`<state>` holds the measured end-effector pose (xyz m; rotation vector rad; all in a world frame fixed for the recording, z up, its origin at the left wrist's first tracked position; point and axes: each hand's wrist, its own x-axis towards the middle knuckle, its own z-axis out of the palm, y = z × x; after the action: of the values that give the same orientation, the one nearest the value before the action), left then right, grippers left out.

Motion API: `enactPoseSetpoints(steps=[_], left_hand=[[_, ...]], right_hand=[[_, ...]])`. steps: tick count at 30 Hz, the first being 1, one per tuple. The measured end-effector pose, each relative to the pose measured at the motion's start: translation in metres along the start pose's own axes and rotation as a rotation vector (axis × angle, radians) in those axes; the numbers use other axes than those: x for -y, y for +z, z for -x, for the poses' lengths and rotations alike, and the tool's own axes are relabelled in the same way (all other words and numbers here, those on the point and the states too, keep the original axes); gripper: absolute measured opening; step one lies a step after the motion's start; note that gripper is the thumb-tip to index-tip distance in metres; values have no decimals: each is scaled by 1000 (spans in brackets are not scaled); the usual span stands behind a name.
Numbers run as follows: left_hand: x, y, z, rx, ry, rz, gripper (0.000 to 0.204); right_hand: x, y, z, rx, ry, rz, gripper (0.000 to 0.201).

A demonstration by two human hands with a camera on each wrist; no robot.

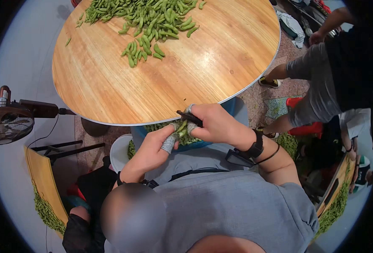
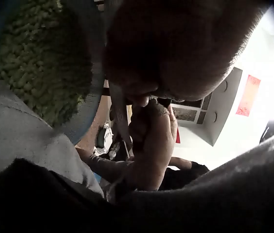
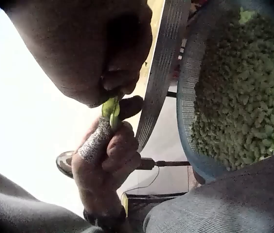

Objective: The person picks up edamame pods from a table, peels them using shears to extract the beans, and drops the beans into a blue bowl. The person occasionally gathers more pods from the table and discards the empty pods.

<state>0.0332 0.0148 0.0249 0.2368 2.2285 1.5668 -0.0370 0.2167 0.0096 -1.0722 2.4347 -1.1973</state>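
Both hands meet just past the near edge of the round wooden table point(image 1: 186, 84). Between them is a split green soybean pod point(image 3: 110, 108), its pale green inside showing in the right wrist view. My left hand point(image 1: 150, 149) pinches the pod's lower end; grey wrapping point(image 3: 94, 141) covers its thumb. My right hand point(image 1: 216, 122) grips the pod's upper end, with grey wraps on its thumb and forefinger. A narrow dark piece lies along the right fingertips; I cannot tell what it is. Below the hands stands a blue mesh basin point(image 3: 186, 104) full of shelled green beans point(image 3: 239, 102).
A heap of whole soybean pods point(image 1: 152, 17) covers the table's far side. A white bucket point(image 1: 118, 154) stands left of the lap. Further left is a fan point(image 1: 9, 122). At the right stands a person in grey shorts point(image 1: 317, 84). Side tables bear more pods point(image 1: 47, 211).
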Motion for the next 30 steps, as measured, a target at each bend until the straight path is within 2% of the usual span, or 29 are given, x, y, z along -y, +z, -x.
enactPoseSetpoints(steps=[2, 4, 5, 7, 8, 10, 11, 14, 16, 17, 19, 23, 25, 30], left_hand=[[5, -2, 7, -5, -29, 87, 12], [13, -5, 14, 34, -85, 111, 15], [16, -7, 19, 29, -82, 110, 15], [24, -8, 26, -54, -205, 227, 18], [29, -4, 27, -62, -194, 224, 18], [40, 9, 22, -162, -203, 251, 19], [43, 14, 18, -153, -189, 204, 22], [41, 20, 11, -98, -163, 99, 19], [40, 19, 9, -11, -130, 358, 21], [38, 18, 9, -16, -121, 357, 21], [32, 16, 9, 25, -195, 674, 29], [35, 18, 10, 26, -153, 506, 31], [25, 16, 11, 45, -136, 119, 25], [44, 26, 11, -5, -108, 307, 24]], right_hand=[[0, 2, 2, 23, 13, -19, 21], [1, 7, 3, -98, 36, 145, 21], [2, 5, 5, -98, 30, 148, 21], [3, -3, 10, -2, -36, 103, 22], [10, -6, 13, 78, 18, 126, 24], [17, 4, 18, -28, -50, 142, 20], [24, 7, 19, -86, -70, 141, 19], [25, 18, 17, -86, -84, 132, 16], [16, 25, 17, -76, -62, 107, 15], [10, 29, 17, -62, -32, 74, 14], [5, 34, 20, -42, -16, 63, 15], [14, 38, 22, -33, 1, 73, 22], [19, 38, 23, -39, 59, 91, 28], [19, 35, 19, 24, 95, 80, 33]])
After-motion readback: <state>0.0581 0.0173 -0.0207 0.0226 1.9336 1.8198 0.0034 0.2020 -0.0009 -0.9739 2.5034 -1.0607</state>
